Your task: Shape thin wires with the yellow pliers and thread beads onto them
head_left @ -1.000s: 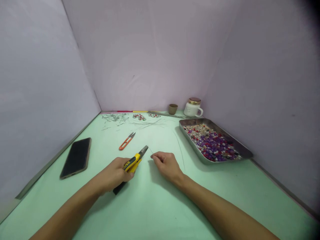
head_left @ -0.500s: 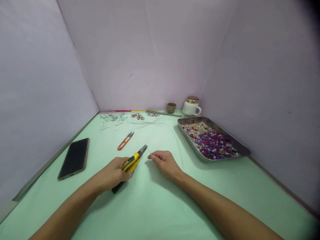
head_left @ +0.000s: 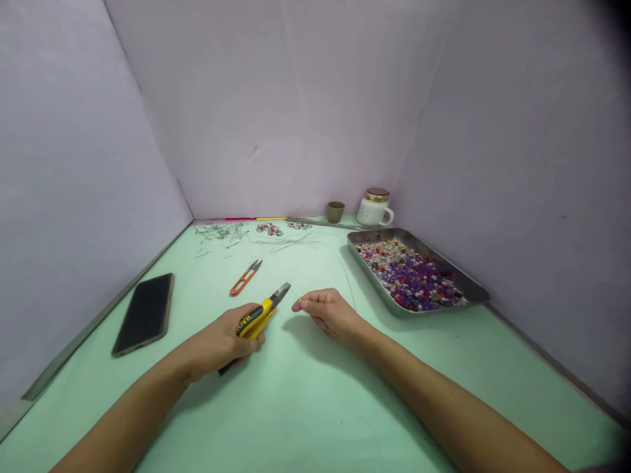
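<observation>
Right hand (head_left: 334, 316) lifted slightly — pliers (head_left: 267, 307) in left hand (head_left: 217, 343), lettering (head_left: 243, 324) unclear.

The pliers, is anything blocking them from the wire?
Nothing visible stands between the pliers in the left hand and the thin wire that the right hand holds. The orange snips lie off to the left, and the bead tray sits to the right, both out of the way.

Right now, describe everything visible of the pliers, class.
The pliers have lettered yellow and black handles and a grey, metallic-looking head. The left hand grips the handles over the green tabletop, the head slanting forward and rightward. A thin wire runs from the right hand to or near the tip. Whether the jaws are shut is unclear.
</observation>
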`<state>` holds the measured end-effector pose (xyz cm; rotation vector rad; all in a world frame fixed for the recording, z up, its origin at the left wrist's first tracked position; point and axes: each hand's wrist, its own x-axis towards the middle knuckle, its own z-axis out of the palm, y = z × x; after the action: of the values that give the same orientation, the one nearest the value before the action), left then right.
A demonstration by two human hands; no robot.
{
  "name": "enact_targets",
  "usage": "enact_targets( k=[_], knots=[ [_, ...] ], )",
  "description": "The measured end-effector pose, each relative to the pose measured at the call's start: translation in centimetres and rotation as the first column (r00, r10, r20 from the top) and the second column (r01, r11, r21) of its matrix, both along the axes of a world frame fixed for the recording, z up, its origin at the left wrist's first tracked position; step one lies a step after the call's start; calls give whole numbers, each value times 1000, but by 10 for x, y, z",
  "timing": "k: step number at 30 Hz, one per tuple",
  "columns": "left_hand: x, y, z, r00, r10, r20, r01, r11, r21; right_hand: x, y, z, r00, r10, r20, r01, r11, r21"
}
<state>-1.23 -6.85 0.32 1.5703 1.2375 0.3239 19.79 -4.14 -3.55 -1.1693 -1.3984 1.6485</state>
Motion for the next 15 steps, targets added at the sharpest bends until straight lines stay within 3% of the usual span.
enact_targets(
  k=[6, 11, 15],
  knots=[
    [5, 4, -7, 980, 34, -195, 19, 964, 264, -5, 0, -1, 996, -66, 57, 64, 997, 37],
    [2, 4, -3, 997, 6, -76, 2, 994, 109, -5, 2, -1, 987, -87, 134, 72, 991, 112],
    [-4, 8, -8, 999, 49, -6, -48, 995, 90, -4, 4, -6, 970, -109, 215, 77, 985, 153]
  ],
)
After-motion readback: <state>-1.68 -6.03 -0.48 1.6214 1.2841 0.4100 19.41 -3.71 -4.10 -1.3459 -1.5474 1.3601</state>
